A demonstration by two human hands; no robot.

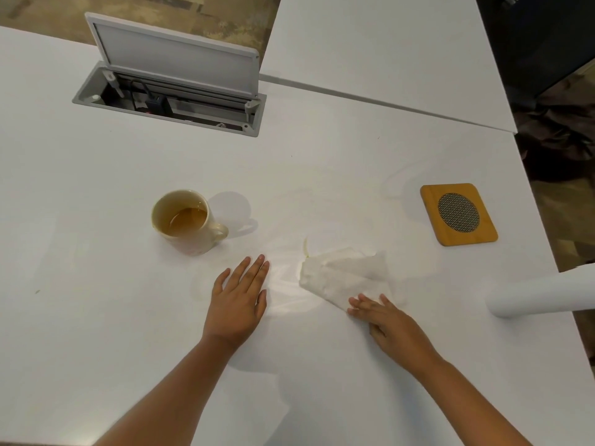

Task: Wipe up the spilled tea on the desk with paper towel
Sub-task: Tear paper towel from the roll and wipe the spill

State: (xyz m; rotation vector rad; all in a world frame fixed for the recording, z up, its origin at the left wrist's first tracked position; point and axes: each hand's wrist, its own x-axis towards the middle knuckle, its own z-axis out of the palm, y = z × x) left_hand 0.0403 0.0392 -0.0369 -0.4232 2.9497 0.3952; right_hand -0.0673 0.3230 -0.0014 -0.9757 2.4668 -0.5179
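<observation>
A crumpled white paper towel lies flat on the white desk, right of centre. My right hand rests on the towel's near right corner, fingertips pressing it down. A thin yellowish streak of tea shows just past the towel's far left corner, and faint wet smears glisten between my hands. My left hand lies flat and empty on the desk, fingers together, left of the towel. A cream mug partly filled with tea stands beyond my left hand.
A wooden coaster with a round mesh inset sits at the right. A white paper towel roll lies at the right edge. An open cable hatch with a raised lid is at the back left. A second desk abuts behind.
</observation>
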